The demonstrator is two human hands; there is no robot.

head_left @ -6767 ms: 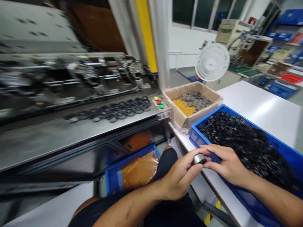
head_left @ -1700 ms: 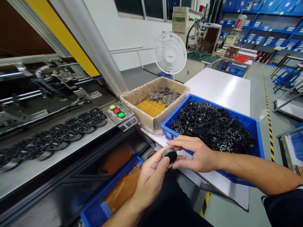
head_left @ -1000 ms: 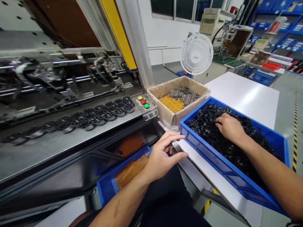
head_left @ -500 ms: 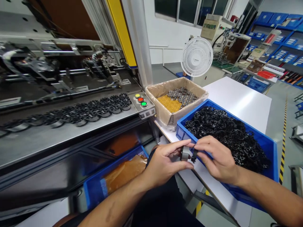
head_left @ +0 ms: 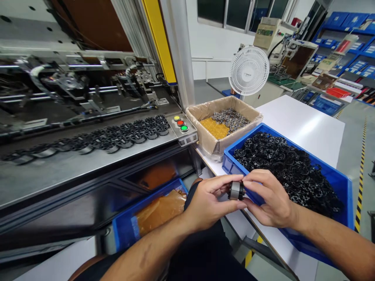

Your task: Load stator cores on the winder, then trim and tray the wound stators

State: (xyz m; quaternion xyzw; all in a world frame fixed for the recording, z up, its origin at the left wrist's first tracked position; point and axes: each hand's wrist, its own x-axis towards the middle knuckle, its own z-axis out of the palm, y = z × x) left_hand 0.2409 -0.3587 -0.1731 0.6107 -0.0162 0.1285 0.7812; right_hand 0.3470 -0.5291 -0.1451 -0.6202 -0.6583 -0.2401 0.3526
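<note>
My left hand [head_left: 209,201] and my right hand [head_left: 265,197] meet in front of me, just below the near corner of a blue bin [head_left: 336,181]. Between their fingertips sits a small round metal part with a black plastic ring [head_left: 236,191] against it; both hands pinch it. The blue bin is heaped with black plastic rings [head_left: 288,164]. Behind it a cardboard box [head_left: 211,146] holds grey metal rings [head_left: 231,118] and yellow bits [head_left: 215,128].
A steel machine shelf [head_left: 73,166] at left carries a row of black rings [head_left: 117,137] and a panel with yellow, red and green buttons [head_left: 180,123]. A lower blue bin with a brown bag [head_left: 158,212] stands by my knees. A white fan [head_left: 249,71] and white table [head_left: 304,125] lie behind.
My right hand left the blue bin and came back to my left hand with a black ring; both hands now press the pieces together. My view shifted slightly.
</note>
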